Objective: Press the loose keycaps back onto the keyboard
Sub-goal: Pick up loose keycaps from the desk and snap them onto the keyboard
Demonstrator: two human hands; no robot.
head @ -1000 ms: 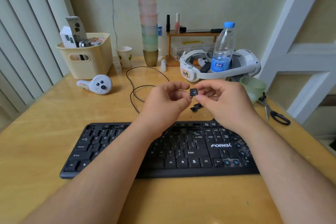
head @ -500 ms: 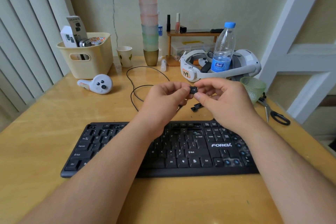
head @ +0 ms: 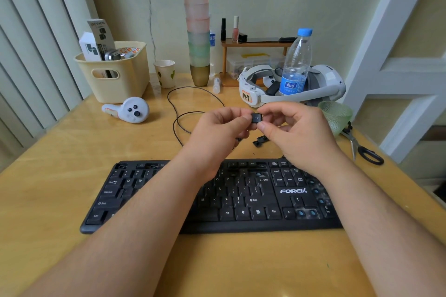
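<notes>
Hands, left and right, pinch one arrow keycap between them; below, keyboard shows probably two bare arrow sockets—align squarely, press straight down.

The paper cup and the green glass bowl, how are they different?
The paper cup is white with green leaf shapes; the green glass bowl is see-through green with a bumpy pattern. The paper cup is taller and narrower; the bowl is wider. The cup stands at the back beside the yellow basket; the bowl sits near the right hand, by the scissors. Both stand upright on the table.
</notes>
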